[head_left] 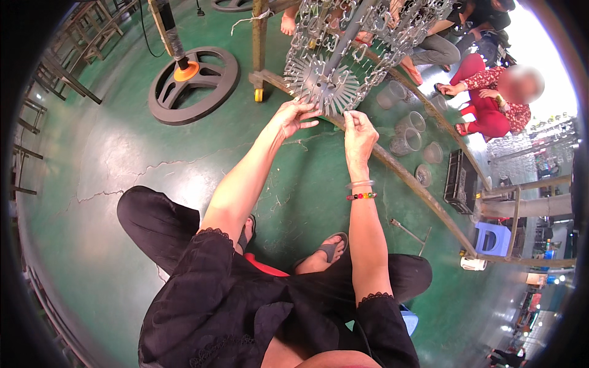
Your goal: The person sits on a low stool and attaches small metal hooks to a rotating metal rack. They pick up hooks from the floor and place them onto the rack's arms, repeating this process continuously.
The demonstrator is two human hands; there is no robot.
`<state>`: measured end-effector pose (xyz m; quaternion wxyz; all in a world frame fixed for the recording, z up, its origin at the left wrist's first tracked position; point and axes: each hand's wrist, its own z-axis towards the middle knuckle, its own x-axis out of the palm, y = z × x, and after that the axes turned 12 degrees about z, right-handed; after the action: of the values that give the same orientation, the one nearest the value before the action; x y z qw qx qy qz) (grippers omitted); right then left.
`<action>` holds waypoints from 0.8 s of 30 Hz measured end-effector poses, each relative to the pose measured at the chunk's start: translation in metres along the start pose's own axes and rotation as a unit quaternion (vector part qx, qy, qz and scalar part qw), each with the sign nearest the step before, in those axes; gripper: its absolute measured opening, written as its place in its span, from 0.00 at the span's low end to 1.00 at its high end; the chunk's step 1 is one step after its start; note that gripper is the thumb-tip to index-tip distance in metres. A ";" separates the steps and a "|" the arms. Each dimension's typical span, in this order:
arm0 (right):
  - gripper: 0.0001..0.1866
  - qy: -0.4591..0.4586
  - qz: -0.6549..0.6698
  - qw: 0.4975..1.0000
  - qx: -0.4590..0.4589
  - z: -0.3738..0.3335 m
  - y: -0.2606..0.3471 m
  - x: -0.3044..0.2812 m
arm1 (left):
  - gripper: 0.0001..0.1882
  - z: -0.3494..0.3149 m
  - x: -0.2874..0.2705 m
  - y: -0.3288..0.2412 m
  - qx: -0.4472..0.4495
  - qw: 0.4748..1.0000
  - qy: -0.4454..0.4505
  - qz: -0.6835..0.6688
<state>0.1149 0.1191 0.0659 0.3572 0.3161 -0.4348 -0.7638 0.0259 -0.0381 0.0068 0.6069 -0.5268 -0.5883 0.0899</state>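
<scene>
Spoked disc (322, 84) sits by left hand (294, 118); right hand (360, 136) alongside

Head view: left fisheye, worn on the head, faces down and forward; knees (147, 211) sit nearer the lens than the fingers (350, 121), which fall above frame centre, floor (135, 159) beyond and below them.

The cracked green floor (110, 144) gleams beside wooden furniture (72, 80)
</scene>
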 end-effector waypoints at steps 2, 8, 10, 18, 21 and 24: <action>0.06 0.001 -0.019 0.999 -0.047 -0.002 -0.001 0.003 | 0.16 -0.003 -0.002 -0.003 0.000 1.000 -0.012 0.007; 0.04 0.000 -0.042 0.993 -0.107 0.002 -0.005 0.009 | 0.14 -0.003 -0.015 -0.003 -0.017 0.999 0.028 0.020; 0.05 0.000 -0.045 0.993 -0.105 0.001 -0.005 0.007 | 0.15 -0.013 -0.011 0.001 -0.041 0.993 -0.019 0.107; 0.04 -0.007 -0.031 0.994 -0.106 -0.001 -0.017 -0.019 | 0.13 -0.049 0.120 -0.012 0.369 0.724 -0.200 0.547; 0.07 -0.005 -0.040 0.992 -0.121 -0.006 -0.014 -0.031 | 0.11 -0.039 0.137 -0.006 0.381 0.702 -0.175 0.576; 0.13 -0.021 0.039 0.999 -0.008 0.000 -0.012 -0.056 | 0.09 -0.035 0.154 -0.003 0.366 0.738 -0.164 0.542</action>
<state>0.1421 0.1699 0.0645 0.3802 0.2800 -0.4483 -0.7590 0.0974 0.0543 0.1131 0.4954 -0.4712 -0.2152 0.6973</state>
